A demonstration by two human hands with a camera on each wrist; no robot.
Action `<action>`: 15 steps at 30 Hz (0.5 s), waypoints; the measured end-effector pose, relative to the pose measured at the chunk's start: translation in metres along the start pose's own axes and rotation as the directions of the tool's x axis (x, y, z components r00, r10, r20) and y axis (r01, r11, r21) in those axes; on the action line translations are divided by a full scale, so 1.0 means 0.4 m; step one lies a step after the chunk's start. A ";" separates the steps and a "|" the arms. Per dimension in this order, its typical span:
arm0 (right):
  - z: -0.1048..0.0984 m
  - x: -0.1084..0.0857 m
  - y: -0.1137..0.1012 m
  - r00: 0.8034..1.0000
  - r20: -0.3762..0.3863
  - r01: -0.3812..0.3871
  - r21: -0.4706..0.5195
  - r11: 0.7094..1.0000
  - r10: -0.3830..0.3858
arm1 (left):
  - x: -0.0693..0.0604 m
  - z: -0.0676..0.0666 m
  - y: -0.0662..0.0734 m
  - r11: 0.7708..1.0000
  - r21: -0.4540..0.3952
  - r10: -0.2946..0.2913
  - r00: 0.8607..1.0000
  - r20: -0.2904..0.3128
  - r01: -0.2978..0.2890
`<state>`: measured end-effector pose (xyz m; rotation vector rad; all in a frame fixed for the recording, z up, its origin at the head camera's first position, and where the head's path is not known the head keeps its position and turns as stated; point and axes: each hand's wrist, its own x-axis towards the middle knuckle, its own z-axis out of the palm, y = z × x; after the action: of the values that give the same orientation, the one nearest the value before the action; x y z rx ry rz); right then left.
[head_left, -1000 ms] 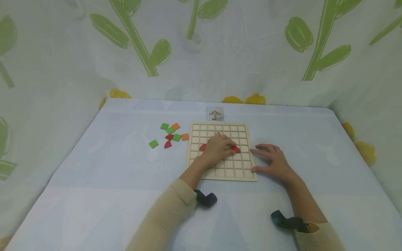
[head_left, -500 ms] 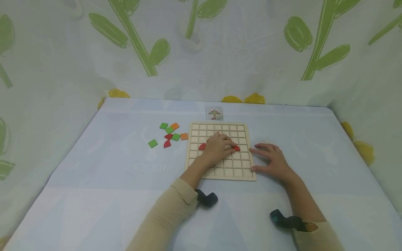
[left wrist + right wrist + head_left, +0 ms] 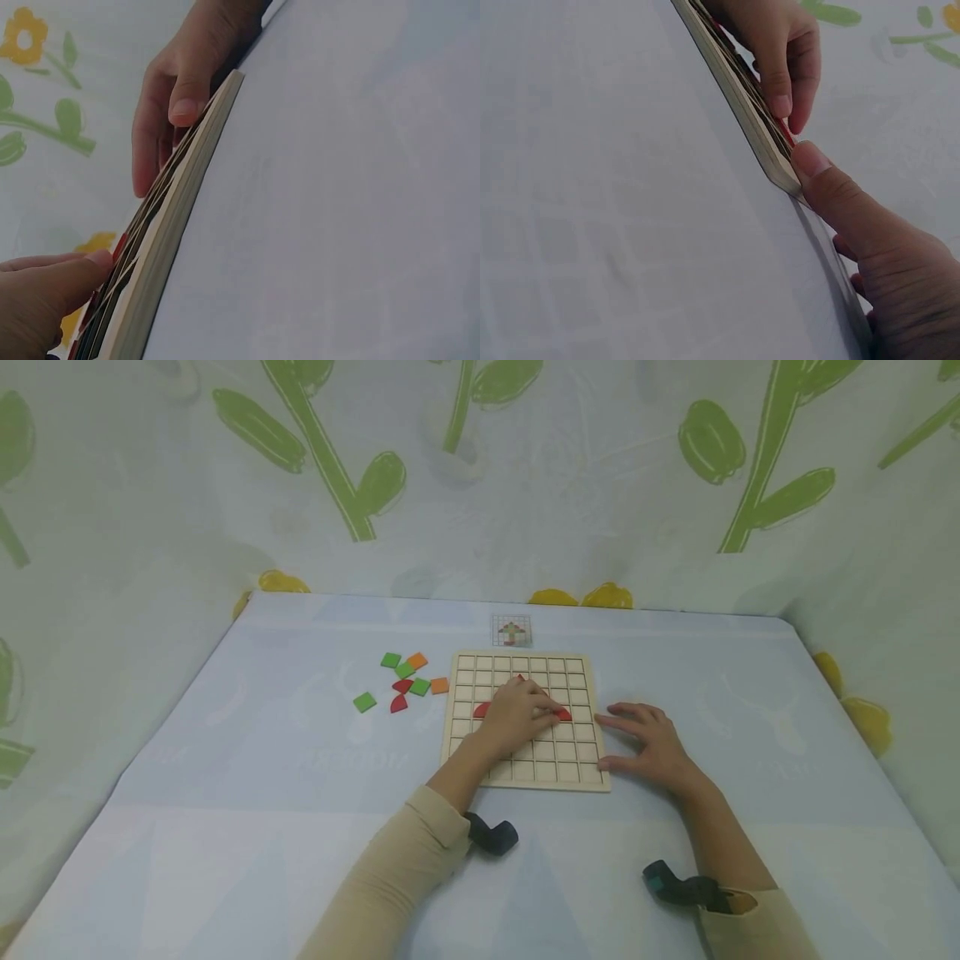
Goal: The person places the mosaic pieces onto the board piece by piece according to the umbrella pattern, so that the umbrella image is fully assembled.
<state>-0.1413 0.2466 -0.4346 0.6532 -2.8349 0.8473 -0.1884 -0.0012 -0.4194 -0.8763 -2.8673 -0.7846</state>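
board [image 3: 567, 750]: pale, gridded | left hand [image 3: 516, 714]: pinches red rounded piece [image 3: 565, 715] | right hand [image 3: 651, 745]: spread wide

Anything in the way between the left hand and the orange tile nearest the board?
Nothing tall shows. Between the left hand and that orange tile lie only a flat red piece on the grid board and the board's left rim.

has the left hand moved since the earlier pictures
No: in the head view, the left hand stays over the same part of the wooden grid board, unshifted against the picture card.
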 end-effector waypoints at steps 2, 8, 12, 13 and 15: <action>0.000 0.000 -0.001 1.000 0.005 -0.005 -0.006 1.000 0.005 | -0.005 -0.005 -0.003 1.000 -0.026 -0.001 1.000 -0.002 0.001; 0.003 0.000 0.000 1.000 -0.004 0.007 -0.010 1.000 -0.007 | -0.023 -0.019 -0.029 1.000 -0.024 0.017 1.000 -0.015 -0.017; 0.003 0.000 0.002 1.000 -0.014 0.025 -0.009 1.000 -0.025 | -0.033 -0.030 -0.044 0.998 -0.044 0.039 0.999 -0.018 -0.040; 0.002 0.000 0.003 0.999 -0.016 0.029 -0.010 1.000 -0.030 | -0.035 -0.033 -0.047 0.998 -0.058 0.039 0.999 -0.012 -0.040; 0.002 -0.001 0.003 0.999 -0.017 0.031 -0.015 0.999 -0.031 | -0.040 -0.042 -0.050 0.996 -0.087 0.032 0.999 0.005 -0.032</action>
<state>-0.1415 0.2472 -0.4361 0.6824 -2.8053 0.8220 -0.1873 -0.0316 -0.4169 -0.9334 -2.8362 -0.9117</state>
